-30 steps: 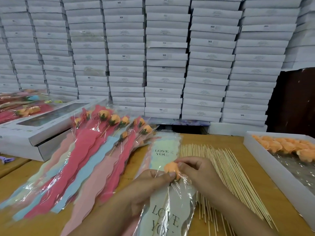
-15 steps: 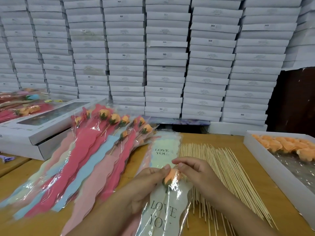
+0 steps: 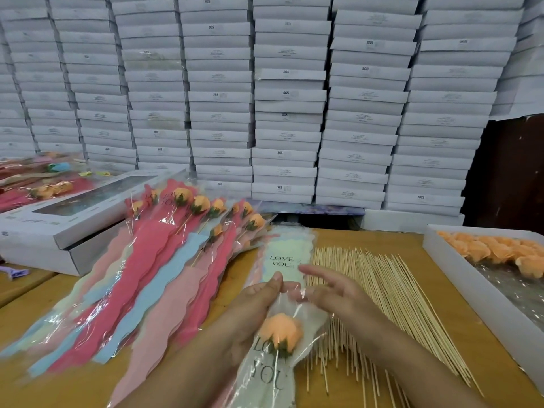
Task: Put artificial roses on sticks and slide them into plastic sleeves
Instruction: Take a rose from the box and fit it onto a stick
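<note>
- Centrally, at the worktop's [image 3: 368, 240] near edge, an orange rose [image 3: 281, 331] on its stick lies inside a clear plastic sleeve [image 3: 265, 375] printed "LOVE YOU"; the flower sits well below the sleeve's mouth.
- Left hand [image 3: 253, 307]: thumb and fingers pinch the sleeve's upper film, just above the rose.
- Right hand [image 3: 332, 293]: fingers spread and relaxed, holding nothing, beside the sleeve's mouth; whether the fingertips touch the film cannot be told.
- Beneath and beyond the hands, a stack of empty sleeves [image 3: 287, 251] runs toward the far edge.
- Bare sticks [image 3: 379, 293] lie fanned just right of that stack.
- Loose roses [image 3: 494, 248] fill a white tray [image 3: 471, 290] at the right edge.
- Finished sleeved roses [image 3: 164, 260] fan out across the left half.
- Step judged in hand: the sleeving of this rose looks nearly complete.
- Next move, as a judgement: set this piece onto the finished fan, then take a fresh rose and stick, pushing the stick squarely into the flower's base so the soft head is not torn.
</note>
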